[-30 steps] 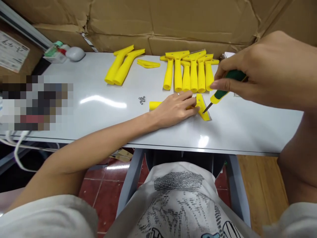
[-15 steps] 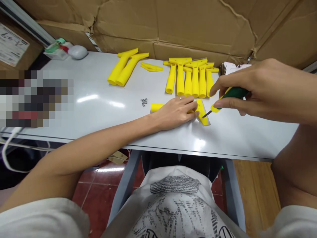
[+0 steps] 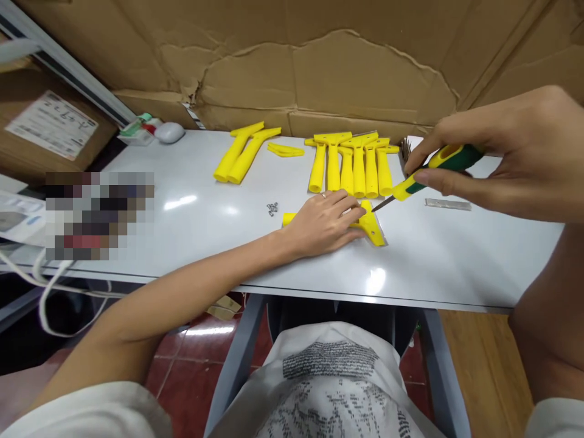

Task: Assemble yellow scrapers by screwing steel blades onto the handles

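Note:
A yellow scraper (image 3: 374,226) with a clear-edged blade end lies flat on the white table, its head to the right. My left hand (image 3: 325,224) is wrapped over its handle and hides most of it. In my right hand (image 3: 497,161) is a screwdriver (image 3: 449,161) with a green and yellow handle, slanting down to the left. Its tip is close to the upper part of the scraper head; whether it touches, I cannot tell. A small pile of screws (image 3: 272,209) lies left of the scraper.
Several yellow scrapers (image 3: 359,164) stand in a row behind my left hand. Two yellow handles (image 3: 241,155) and thin yellow pieces (image 3: 285,149) lie further left. A metal blade strip (image 3: 448,204) is beneath my right hand. Cardboard (image 3: 337,79) walls the back edge.
The screwdriver tip has moved from the lower screw spot up toward the upper part of the scraper head. My left hand stays on the handle. The camera view has shifted slightly.

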{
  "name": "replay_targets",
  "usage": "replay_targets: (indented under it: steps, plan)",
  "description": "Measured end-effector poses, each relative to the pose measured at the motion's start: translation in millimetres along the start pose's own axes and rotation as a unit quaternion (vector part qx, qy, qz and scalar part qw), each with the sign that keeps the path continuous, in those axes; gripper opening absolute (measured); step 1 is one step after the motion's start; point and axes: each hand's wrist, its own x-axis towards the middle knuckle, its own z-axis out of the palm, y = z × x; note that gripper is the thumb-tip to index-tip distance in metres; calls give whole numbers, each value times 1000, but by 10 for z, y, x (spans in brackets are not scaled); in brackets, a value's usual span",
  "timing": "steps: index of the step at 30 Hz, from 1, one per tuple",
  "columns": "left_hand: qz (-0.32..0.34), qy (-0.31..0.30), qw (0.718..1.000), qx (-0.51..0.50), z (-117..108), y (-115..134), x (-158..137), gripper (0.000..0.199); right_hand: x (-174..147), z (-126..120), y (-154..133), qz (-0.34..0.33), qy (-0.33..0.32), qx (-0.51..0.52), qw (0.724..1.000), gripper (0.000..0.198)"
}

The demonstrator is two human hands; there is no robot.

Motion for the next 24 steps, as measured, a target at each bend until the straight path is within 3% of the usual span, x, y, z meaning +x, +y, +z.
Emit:
replay_targets:
  steps: [3,6,8,11,13,19,24]
  plan:
    - [-3,-56,998,-13,38,-21,-17,19,-68,-66,97,-35,18,-72,997,22]
    - [-27,-89,995,-46,16,-41,-4,19,-109,-13,257,52,54,-74,994,19]
    - [-39,-93,992,-76,-33,-52,13,22,-105,146,398,137,66,-37,988,17]
    - [-43,-85,989,-112,-92,-63,27,33,-82,498,625,264,32,27,964,19]
    - [-45,-67,988,-129,-97,-69,16,36,-81,721,741,290,3,45,956,21]
    - [-109,-20,970,-218,-54,-99,-51,54,-160,1117,844,270,-34,69,960,31]
    - [-179,7,948,-264,-40,-110,-50,70,-194,1243,777,218,-54,68,972,32]
